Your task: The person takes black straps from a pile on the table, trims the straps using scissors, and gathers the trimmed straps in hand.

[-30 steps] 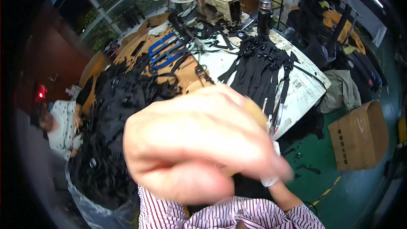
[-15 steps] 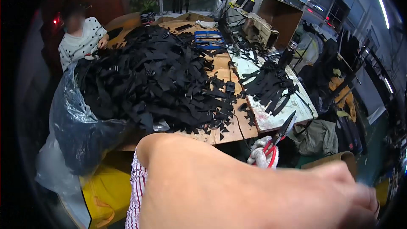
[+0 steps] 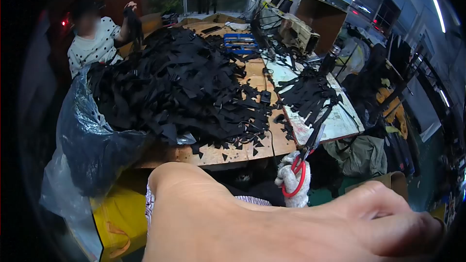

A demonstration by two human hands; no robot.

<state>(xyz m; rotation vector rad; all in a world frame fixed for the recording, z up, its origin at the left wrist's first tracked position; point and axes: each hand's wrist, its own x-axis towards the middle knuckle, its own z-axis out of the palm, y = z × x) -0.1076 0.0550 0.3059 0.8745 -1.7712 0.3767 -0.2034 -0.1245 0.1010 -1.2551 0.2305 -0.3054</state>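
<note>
My left hand (image 3: 291, 228), bare and very close to the camera, stretches across the bottom towards the lower right. Its fingers are curled in, and anything between them is hidden. My right hand (image 3: 291, 180) wears a white knit glove and grips red-handled scissors (image 3: 318, 137), their blades pointing up near the white board's front edge. A large heap of black strap pieces (image 3: 174, 87) covers the left and middle of the wooden table (image 3: 225, 155). More black straps (image 3: 308, 92) lie on the white board (image 3: 347, 121).
A co-worker (image 3: 94, 43) at the far left holds up black straps. Clear plastic bag (image 3: 82, 150) hangs at the table's left edge above a yellow bag (image 3: 121, 218). Behind are a blue rack (image 3: 240, 42), machine part (image 3: 296, 34) and flask (image 3: 330, 58). Grey-green cloth (image 3: 361, 155) is at the right.
The view has turned, bringing the heap nearer the middle. My left hand has moved from the centre to the lower right. My gloved right hand and scissors now show. The co-worker has raised a hand.
</note>
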